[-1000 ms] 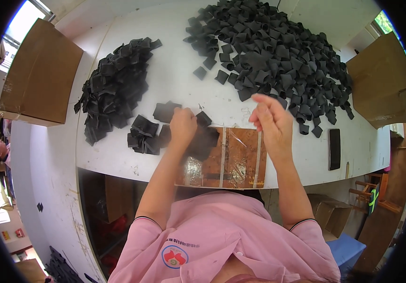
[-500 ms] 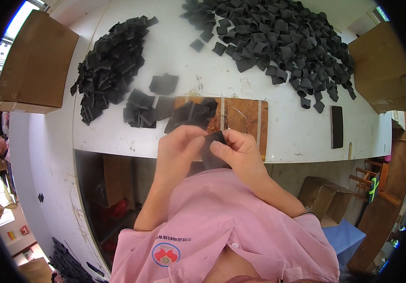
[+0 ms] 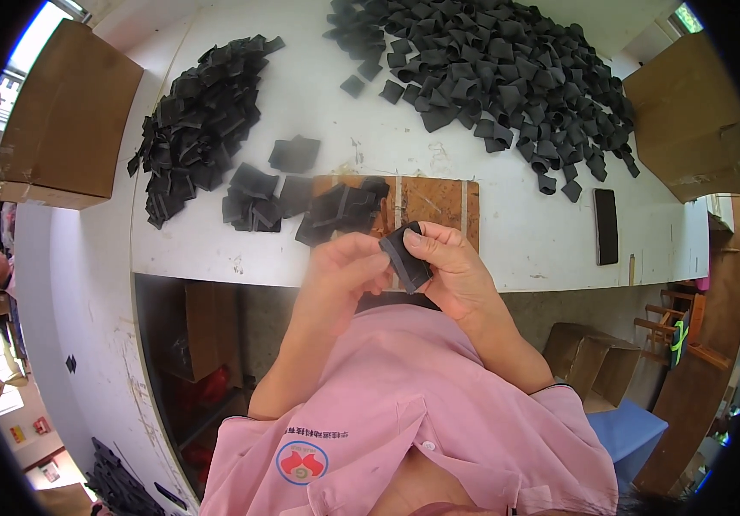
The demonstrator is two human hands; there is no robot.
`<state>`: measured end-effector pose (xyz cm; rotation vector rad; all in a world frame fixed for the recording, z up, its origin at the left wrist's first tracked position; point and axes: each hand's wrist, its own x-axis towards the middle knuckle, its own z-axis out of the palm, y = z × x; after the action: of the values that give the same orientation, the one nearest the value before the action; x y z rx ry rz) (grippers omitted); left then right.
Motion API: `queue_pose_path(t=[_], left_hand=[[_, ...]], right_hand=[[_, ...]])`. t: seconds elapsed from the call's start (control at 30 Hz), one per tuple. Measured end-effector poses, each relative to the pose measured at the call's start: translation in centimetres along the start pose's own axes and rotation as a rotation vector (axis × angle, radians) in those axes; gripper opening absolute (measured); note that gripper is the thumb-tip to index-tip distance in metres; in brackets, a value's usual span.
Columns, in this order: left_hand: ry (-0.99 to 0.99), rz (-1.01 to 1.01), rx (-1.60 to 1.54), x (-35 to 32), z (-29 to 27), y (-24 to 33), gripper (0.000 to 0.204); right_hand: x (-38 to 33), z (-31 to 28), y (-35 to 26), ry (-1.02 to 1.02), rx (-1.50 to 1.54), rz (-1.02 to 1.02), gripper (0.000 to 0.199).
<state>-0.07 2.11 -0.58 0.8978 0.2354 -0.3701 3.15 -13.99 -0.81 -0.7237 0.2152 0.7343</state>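
Observation:
Close to my body, over the table's front edge, I hold a small black fabric piece (image 3: 408, 261), a flat folded band with a lighter grey strip along one side. My right hand (image 3: 460, 273) grips it, thumb on its face and fingers behind. My left hand (image 3: 340, 273) is closed, with thumb and fingertips pinched at the piece's left edge; what lies between them is partly hidden. Just beyond my hands, more black pieces (image 3: 340, 206) overlap the left part of a worn brown wooden board (image 3: 439, 211).
A large heap of black fabric loops (image 3: 508, 69) covers the far right; a pile of flattened pieces (image 3: 198, 120) lies left. Between it and the board sits a small stack (image 3: 254, 193). A phone (image 3: 606, 226) lies right. Cardboard boxes (image 3: 69, 112) flank the white table (image 3: 542, 249).
The black piece has turned and tilted, now showing its grey strip. My right hand has rotated around it, and my left hand has shifted slightly to the right and down.

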Motion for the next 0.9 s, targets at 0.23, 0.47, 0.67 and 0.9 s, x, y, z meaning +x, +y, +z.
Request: queue_pose_path(t=[0.23,0.47,0.67,0.9], left_hand=[[0.223,0.257,0.429,0.1,0.9,-0.8,0.005],[0.421,0.573,0.713,1.1,1.2,-2.9,0.004],[0.390,0.304,-0.152,1.2,1.7,-0.1,0.010],[0.423,0.463,0.340,0.6,2.6,0.2,0.018]], right_hand=[[0.4,0.3,0.9,0.462,-1.442,-1.216,0.017],[1.6,1.5,2.0,0.278,-1.475,-1.187,0.012],[2.6,0.8,2.5,0.370,-1.271,-1.075,0.009],[1.1,1.6,0.7,-0.030,0.026,-0.078,0.007]])
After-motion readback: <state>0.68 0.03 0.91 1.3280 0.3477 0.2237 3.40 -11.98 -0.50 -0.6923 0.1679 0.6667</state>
